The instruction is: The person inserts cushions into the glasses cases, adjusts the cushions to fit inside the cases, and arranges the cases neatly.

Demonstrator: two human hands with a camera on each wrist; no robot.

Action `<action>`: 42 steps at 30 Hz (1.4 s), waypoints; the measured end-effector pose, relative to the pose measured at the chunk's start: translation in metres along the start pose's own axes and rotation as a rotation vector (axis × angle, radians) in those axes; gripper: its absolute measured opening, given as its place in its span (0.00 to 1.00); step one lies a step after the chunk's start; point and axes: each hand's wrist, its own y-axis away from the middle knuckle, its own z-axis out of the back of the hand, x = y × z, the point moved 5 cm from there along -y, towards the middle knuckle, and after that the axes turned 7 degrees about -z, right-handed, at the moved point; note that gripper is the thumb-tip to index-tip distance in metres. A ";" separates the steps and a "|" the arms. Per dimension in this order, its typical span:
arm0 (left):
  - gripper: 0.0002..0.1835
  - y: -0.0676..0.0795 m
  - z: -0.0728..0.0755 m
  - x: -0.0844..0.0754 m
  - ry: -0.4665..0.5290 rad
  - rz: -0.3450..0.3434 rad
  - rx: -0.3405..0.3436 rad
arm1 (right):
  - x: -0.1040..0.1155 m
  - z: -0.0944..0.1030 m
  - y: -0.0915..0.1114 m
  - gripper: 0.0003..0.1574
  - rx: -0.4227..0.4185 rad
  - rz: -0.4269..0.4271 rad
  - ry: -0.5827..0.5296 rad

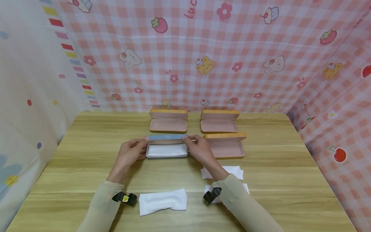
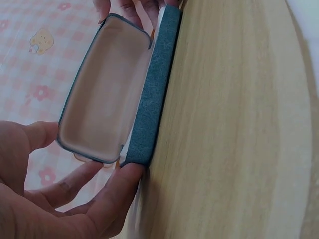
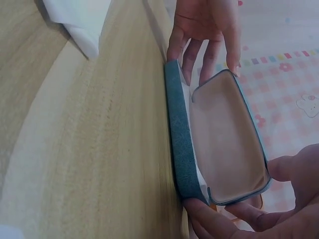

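A blue glasses case (image 1: pixel 166 137) stands on the table with its lid raised, and a folded white cloth (image 1: pixel 168 150) lies inside. My left hand (image 1: pixel 131 152) holds the case's left end, its thumb at the lid edge and fingertips against the base. At the right end my right hand (image 1: pixel 200 149) grips it the same way. In the left wrist view the pinkish lining of the lid (image 2: pixel 104 89) shows, tilted back from the blue base (image 2: pixel 154 94). The right wrist view has both hands around the two ends of the base (image 3: pixel 182 139).
Two open orange glasses cases, one behind left (image 1: pixel 168 125) and one behind right (image 1: pixel 219 125), stand at the back. Another orange case (image 1: pixel 229 149) is beside my right hand. White cloths lie at front centre (image 1: pixel 163 202) and around my right forearm (image 1: pixel 235 172).
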 end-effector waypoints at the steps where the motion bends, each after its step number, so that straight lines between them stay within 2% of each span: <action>1: 0.36 0.000 0.000 0.000 -0.003 -0.001 0.001 | 0.000 0.000 0.000 0.35 0.004 0.001 -0.001; 7: 0.35 -0.001 -0.001 0.002 -0.021 -0.011 0.013 | -0.001 0.000 0.000 0.35 0.022 0.008 0.006; 21: 0.33 0.002 0.003 0.004 -0.053 -0.070 0.094 | 0.000 -0.002 0.003 0.32 0.065 0.018 -0.006; 29: 0.30 0.007 0.003 0.002 -0.062 -0.098 0.109 | -0.001 -0.001 0.005 0.29 0.080 0.070 0.024; 37: 0.27 0.010 0.002 0.003 -0.024 -0.146 0.159 | -0.002 0.002 0.008 0.24 0.085 0.109 0.053; 42: 0.27 0.012 0.002 0.005 -0.091 -0.180 0.164 | -0.008 -0.001 0.008 0.20 0.089 0.131 0.059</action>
